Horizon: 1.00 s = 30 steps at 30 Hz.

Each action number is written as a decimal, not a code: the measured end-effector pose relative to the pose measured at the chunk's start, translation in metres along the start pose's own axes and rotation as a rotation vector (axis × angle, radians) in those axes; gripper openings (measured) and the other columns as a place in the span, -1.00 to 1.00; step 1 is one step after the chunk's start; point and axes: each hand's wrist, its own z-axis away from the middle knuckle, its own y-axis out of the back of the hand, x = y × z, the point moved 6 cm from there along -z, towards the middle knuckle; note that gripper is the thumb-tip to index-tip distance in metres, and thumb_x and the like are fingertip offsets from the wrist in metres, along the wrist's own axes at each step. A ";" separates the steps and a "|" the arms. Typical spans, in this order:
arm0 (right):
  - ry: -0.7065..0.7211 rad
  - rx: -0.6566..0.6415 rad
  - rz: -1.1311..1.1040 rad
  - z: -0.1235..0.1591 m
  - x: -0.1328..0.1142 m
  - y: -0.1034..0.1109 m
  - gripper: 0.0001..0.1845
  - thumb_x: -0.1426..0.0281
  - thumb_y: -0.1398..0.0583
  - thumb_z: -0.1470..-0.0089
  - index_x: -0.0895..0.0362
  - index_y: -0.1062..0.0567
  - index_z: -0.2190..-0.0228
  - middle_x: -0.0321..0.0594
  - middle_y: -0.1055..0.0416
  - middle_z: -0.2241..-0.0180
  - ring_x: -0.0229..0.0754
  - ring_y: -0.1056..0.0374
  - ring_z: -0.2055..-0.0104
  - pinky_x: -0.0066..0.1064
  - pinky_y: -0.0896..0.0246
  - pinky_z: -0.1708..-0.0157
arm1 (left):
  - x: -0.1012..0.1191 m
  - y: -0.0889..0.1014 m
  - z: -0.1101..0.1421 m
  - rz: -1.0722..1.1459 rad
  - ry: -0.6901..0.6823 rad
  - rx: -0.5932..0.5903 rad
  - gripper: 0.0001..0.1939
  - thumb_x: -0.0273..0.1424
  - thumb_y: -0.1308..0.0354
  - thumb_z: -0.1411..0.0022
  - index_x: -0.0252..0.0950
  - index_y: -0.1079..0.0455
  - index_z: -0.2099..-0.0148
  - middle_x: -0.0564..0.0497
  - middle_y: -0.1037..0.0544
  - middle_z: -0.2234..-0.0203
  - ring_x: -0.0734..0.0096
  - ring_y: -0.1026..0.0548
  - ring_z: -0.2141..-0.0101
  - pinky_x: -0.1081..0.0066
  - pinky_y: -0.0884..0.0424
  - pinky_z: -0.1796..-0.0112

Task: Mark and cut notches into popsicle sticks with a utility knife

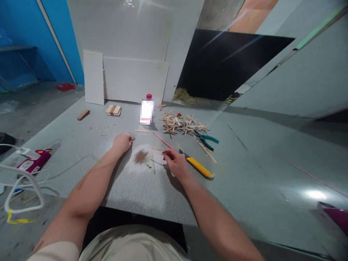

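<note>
My right hand pinches a thin wooden craft stick, which points left over a brown-stained, whitish dusty patch on the table. My left hand is closed, resting on the table left of that patch; a small pale tip shows at its fingers, too small to name. Beyond the hands lie a loose craft stick and a red patterned pencil. Just right of my right hand is a yellow utility knife with its blade end toward the fingers.
Star-shaped stick pieces are heaped at the back, with green-handled pliers beside them. A blurred bottle with a red cap, a bundle of sticks and a brown block stand farther back. A purple glue gun lies left.
</note>
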 end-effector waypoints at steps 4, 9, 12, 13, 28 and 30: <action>-0.005 -0.006 -0.011 -0.001 0.004 -0.001 -0.63 0.20 -0.28 -0.37 0.12 -0.50 -0.10 -0.09 -0.50 -0.09 -0.05 -0.51 -0.01 -0.09 -0.53 0.01 | 0.008 0.003 0.004 -0.092 -0.075 0.042 -0.62 -0.21 -0.24 -0.47 -0.27 -0.43 -0.22 -0.15 -0.51 -0.14 0.17 -0.56 -0.05 0.08 -0.58 -0.05; -0.020 0.003 -0.030 -0.009 0.011 0.000 -0.61 0.20 -0.29 -0.36 0.14 -0.49 -0.11 -0.08 -0.49 -0.10 -0.04 -0.51 -0.02 -0.07 -0.53 0.00 | 0.041 0.002 0.018 -0.146 -0.250 0.060 -0.62 -0.21 -0.23 -0.48 -0.27 -0.43 -0.22 -0.15 -0.51 -0.15 0.17 -0.55 -0.05 0.06 -0.57 -0.06; -0.046 0.007 -0.029 -0.013 0.013 0.000 -0.61 0.20 -0.29 -0.36 0.13 -0.49 -0.11 -0.08 -0.49 -0.10 -0.03 -0.51 -0.03 -0.07 -0.53 0.00 | 0.073 -0.013 0.037 -0.132 -0.411 -0.014 -0.63 -0.21 -0.23 -0.48 -0.27 -0.43 -0.22 -0.15 -0.51 -0.15 0.17 -0.56 -0.06 0.06 -0.57 -0.06; -0.054 0.005 -0.029 -0.013 0.014 0.000 -0.61 0.20 -0.29 -0.36 0.13 -0.49 -0.11 -0.08 -0.49 -0.10 -0.03 -0.51 -0.03 -0.07 -0.53 0.00 | 0.082 -0.019 0.043 -0.122 -0.455 -0.042 -0.63 -0.21 -0.23 -0.48 -0.27 -0.44 -0.21 -0.15 -0.52 -0.15 0.17 -0.55 -0.06 0.06 -0.57 -0.07; -0.032 -0.092 0.049 -0.003 0.004 -0.005 -0.62 0.20 -0.28 -0.37 0.13 -0.50 -0.10 -0.09 -0.50 -0.09 -0.04 -0.51 -0.02 -0.08 -0.53 0.00 | 0.086 -0.062 0.049 0.228 -0.439 -0.275 -0.67 -0.21 -0.21 -0.49 -0.27 -0.46 -0.17 -0.13 -0.54 -0.10 0.23 -0.58 0.00 0.12 -0.59 -0.02; -0.005 -0.119 0.087 -0.001 -0.002 -0.006 -0.63 0.20 -0.28 -0.37 0.13 -0.50 -0.09 -0.09 -0.50 -0.09 -0.05 -0.51 -0.01 -0.08 -0.53 0.00 | 0.086 -0.064 0.050 0.265 -0.411 -0.266 -0.66 -0.21 -0.21 -0.49 -0.27 -0.46 -0.18 -0.13 -0.54 -0.10 0.23 -0.58 0.01 0.12 -0.59 -0.01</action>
